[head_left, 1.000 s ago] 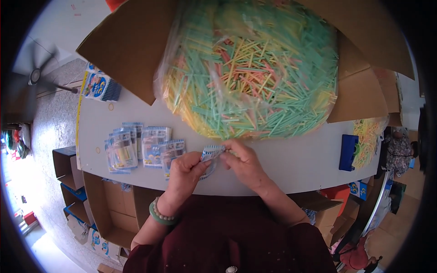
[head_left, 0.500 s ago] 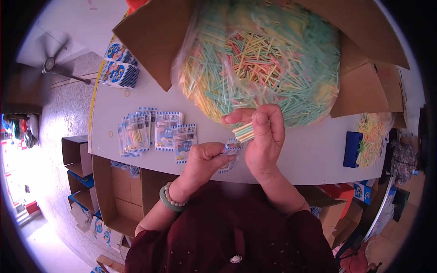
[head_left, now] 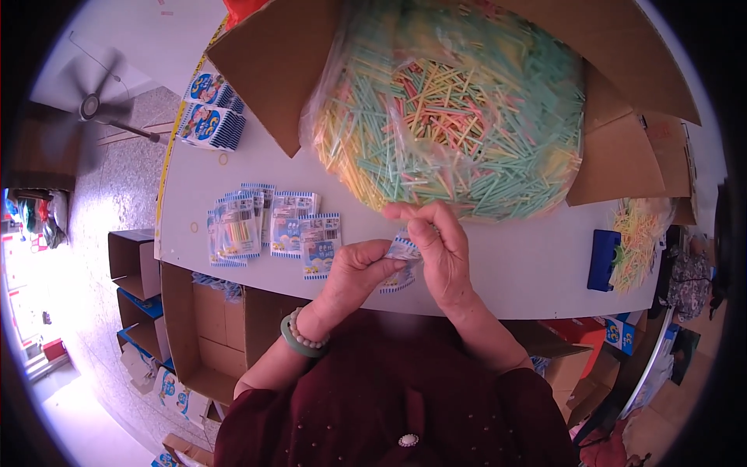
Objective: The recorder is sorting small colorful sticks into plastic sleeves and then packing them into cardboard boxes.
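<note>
My left hand [head_left: 359, 272] pinches a small clear packet [head_left: 401, 249] with blue-and-white striped edges, just in front of my body. My right hand [head_left: 443, 257] is closed against the upper end of that packet. The bundle of thin pastel sticks in its fingers is almost wholly hidden behind fingers and film. Beyond both hands lies a big clear plastic bag [head_left: 537, 156], open at the top, full of loose pink, yellow and green sticks [head_left: 447, 109]. To the left of my hands, several similar packets [head_left: 320, 247] lie flat on the table; sticks show through one of them.
Cardboard flaps [head_left: 272, 70] rise around the bag. Stacked blue-and-white packs [head_left: 208, 124] stand at the table's far left. On the right are a dark blue holder [head_left: 603, 260] and a heap of sticks [head_left: 634, 245]. An open carton [head_left: 222, 342] sits below the table's left edge.
My right hand has brought the bundle of sticks down and left to the packet's mouth, and the sticks have dropped from sight. My left hand still grips the packet. The view has shifted slightly.
</note>
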Motion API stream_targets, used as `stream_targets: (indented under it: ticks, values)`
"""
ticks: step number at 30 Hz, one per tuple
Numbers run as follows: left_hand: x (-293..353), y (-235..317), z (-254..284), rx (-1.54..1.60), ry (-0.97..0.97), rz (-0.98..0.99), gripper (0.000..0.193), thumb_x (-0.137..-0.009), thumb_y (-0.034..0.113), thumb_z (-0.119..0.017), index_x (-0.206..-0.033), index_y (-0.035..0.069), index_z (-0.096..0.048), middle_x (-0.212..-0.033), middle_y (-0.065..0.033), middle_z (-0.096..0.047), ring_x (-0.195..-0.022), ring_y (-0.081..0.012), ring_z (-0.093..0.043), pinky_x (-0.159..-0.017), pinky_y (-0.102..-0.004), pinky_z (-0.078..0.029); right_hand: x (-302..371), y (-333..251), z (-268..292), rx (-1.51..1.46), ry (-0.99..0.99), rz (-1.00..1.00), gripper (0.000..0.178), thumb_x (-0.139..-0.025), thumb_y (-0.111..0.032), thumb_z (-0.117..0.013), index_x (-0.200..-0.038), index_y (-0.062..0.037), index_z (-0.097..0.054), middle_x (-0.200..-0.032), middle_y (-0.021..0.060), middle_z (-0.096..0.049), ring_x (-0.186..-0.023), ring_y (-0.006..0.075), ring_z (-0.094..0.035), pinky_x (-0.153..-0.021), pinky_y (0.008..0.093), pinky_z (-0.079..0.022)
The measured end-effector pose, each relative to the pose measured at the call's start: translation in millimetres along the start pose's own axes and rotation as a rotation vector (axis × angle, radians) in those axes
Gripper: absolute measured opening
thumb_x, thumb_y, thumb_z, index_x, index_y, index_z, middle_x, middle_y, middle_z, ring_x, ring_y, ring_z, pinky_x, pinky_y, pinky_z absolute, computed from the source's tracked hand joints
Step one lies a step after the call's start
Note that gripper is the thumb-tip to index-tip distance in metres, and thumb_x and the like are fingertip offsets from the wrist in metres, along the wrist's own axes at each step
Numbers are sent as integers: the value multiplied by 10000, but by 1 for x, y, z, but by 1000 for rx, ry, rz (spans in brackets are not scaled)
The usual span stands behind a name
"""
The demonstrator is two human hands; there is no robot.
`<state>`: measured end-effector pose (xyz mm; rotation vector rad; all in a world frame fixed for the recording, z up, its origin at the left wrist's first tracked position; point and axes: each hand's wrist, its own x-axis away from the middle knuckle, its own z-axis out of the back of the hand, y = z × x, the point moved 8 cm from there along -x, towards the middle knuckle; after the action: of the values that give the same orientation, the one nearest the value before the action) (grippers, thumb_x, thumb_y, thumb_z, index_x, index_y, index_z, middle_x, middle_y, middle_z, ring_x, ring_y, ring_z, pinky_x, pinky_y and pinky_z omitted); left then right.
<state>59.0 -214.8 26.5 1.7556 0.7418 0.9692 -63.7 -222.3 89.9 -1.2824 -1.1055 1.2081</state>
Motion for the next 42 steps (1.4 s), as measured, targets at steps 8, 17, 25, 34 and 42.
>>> stream_targets:
  ticks: [8,17,25,34,42]
  values:
    - [-1,-5,0,216,18,-35,216,-932,102,-573,-1114,6,-636,-1022,-46,-617,-950,-85,-538,-857,-240,-434,10,13,-3,-7,-187,-44,171,-969,-168,-501,-993,0,-525,-1169,158,-617,-1110,204,-537,-977,348,-391]
    - [2,17,4,-2,-159,-284,291,-946,176,-525,-1172,19,-622,-1151,-66,-582,-1093,-190,-505,-1003,-332,-334,23,29,7,231,-181,-84,289,-787,-3,-654,-1070,-7,-598,-1103,122,-626,-1071,232,-598,-886,335,-472]
    - [1,1,13,12,-24,-180,311,-890,45,-589,-1201,24,-593,-1132,-45,-584,-1070,-131,-524,-966,-287,-401,23,49,17,398,-29,24,212,-757,56,-606,-960,-2,-628,-885,118,-632,-803,252,-627,-706,322,-492]
    - [13,34,31,69,118,-288,121,-846,42,-659,-959,3,-682,-957,-60,-635,-920,-136,-567,-815,-273,-458,28,20,-8,580,-274,157,239,-753,40,-584,-979,-26,-623,-985,108,-608,-894,291,-588,-752,361,-486]
    - [57,63,161,-638,860,-269,71,-814,79,-647,-816,10,-627,-723,-95,-568,-712,-229,-556,-645,-327,-436,39,38,-22,1122,-478,380,91,-739,-65,-587,-816,-53,-542,-869,98,-499,-831,280,-502,-735,391,-426]
